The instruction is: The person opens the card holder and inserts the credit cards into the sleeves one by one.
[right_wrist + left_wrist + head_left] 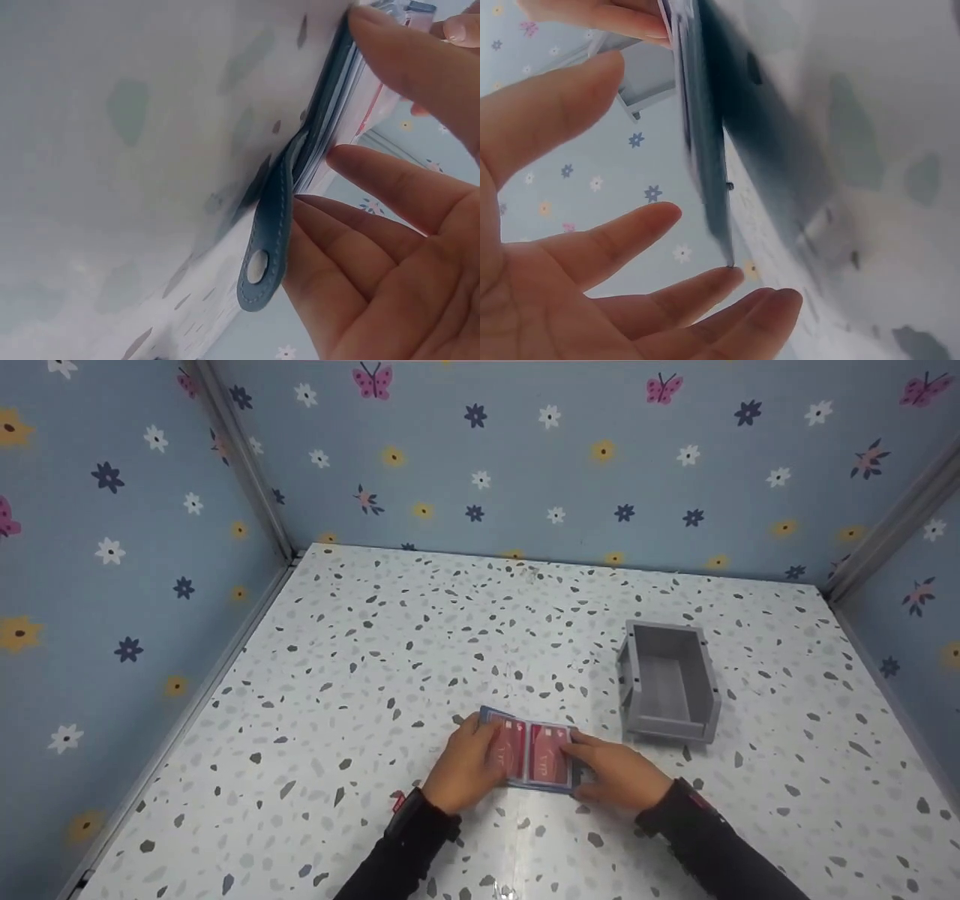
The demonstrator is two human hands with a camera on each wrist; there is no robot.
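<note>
A blue card holder point(528, 757) lies spread on the speckled tabletop, with a red card point(549, 761) showing in a clear sleeve on each side. My left hand point(463, 765) is at its left side, fingers extended over the left card's edge. In the left wrist view those fingers point(630, 240) are spread, one fingertip meeting the holder's edge. At the right side my right hand point(622, 772) holds the holder's edge between thumb and fingers. Seen from the right wrist, the holder's strap point(266, 225) with a silver snap hangs loose beside the fingers.
A grey plastic bin point(667, 682) stands on the table to the right, beyond my right hand. Blue flowered panels point(525, 457) wall in the table at the back and on both sides. Metal posts point(244, 457) run up the back corners.
</note>
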